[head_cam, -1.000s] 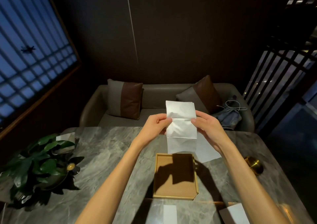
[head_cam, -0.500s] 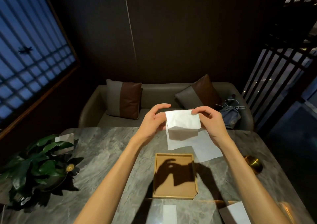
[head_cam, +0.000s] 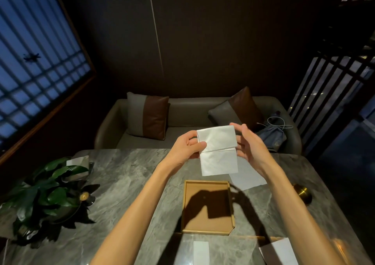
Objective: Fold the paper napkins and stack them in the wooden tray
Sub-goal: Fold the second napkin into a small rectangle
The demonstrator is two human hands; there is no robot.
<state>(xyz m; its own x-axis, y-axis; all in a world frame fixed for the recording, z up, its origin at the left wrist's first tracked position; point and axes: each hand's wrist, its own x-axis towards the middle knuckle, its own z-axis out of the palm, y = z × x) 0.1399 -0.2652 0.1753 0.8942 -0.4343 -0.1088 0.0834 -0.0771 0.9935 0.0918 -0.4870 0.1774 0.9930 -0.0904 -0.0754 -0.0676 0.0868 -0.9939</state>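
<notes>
Head view shows two bare hands held up over a grey stone table [head_cam: 121, 175]. The left hand [head_cam: 185, 148] pinches the left side of a white paper napkin [head_cam: 218, 153], with the thumb on the front. The right hand [head_cam: 250, 143] pinches the right side near the top, with the fingertips on the top corner. Both hands are closed on the napkin. The napkin is up in the air, above the far end of the wooden tray [head_cam: 207, 229] and not touching it. The top part of the napkin is folded down over the front, and the bottom part hangs flat below the fold.

The wooden tray sits on the table between the two arms. Nothing is inside the tray. Only the dark shadow of the hands and napkin falls on its floor.

One more flat white napkin [head_cam: 248, 178] lies on the table just past the tray, to the right, partly hidden by the right arm. One small white paper strip [head_cam: 200, 252] lies near the bottom edge, close to the tray. One more white sheet [head_cam: 282, 250] lies at the bottom right.

One green plant [head_cam: 46, 191] stands on the left of the table. One round gold thing [head_cam: 303, 192] sits on the right side. A sofa [head_cam: 182, 120] stands behind the table, with two pillows: one pillow on the left [head_cam: 147, 115] and one pillow on the right [head_cam: 236, 109].
</notes>
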